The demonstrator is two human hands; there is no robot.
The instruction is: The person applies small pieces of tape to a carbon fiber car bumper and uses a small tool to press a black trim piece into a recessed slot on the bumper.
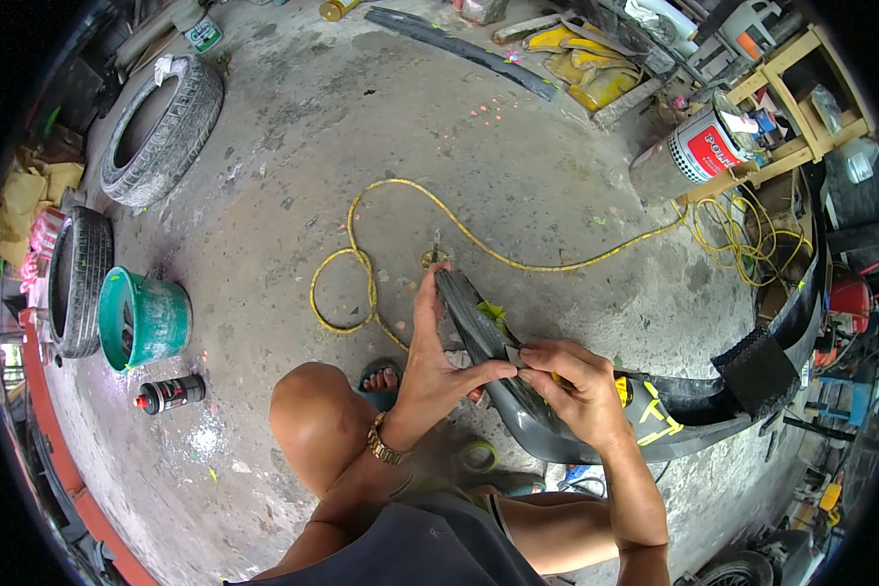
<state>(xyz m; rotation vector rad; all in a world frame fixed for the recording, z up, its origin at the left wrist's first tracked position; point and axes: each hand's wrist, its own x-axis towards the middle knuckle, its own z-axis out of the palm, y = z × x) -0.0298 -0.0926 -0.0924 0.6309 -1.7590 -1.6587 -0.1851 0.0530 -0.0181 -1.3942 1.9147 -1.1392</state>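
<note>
A long, curved black car bumper (pixel 547 446) lies across in front of me and reaches away to the right. My left hand (pixel 434 356), with a gold watch on the wrist, grips its near end, the fingers along the far edge and the thumb across the face. My right hand (pixel 578 391) pinches a small tool with a flat metallic tip (pixel 514 355), which meets the bumper near my left thumb. Most of that tool is hidden in my fingers, so its kind is unclear. Bits of yellow-green tape (pixel 493 313) stick to the bumper's end.
A yellow hose (pixel 456 230) loops over the concrete floor. At left stand two tires (pixel 171 137), a green bucket (pixel 171 322) and a black bottle (pixel 173 394). A large can (pixel 698 148) stands by a wooden frame (pixel 801 57). A tape roll (pixel 479 456) lies near my feet.
</note>
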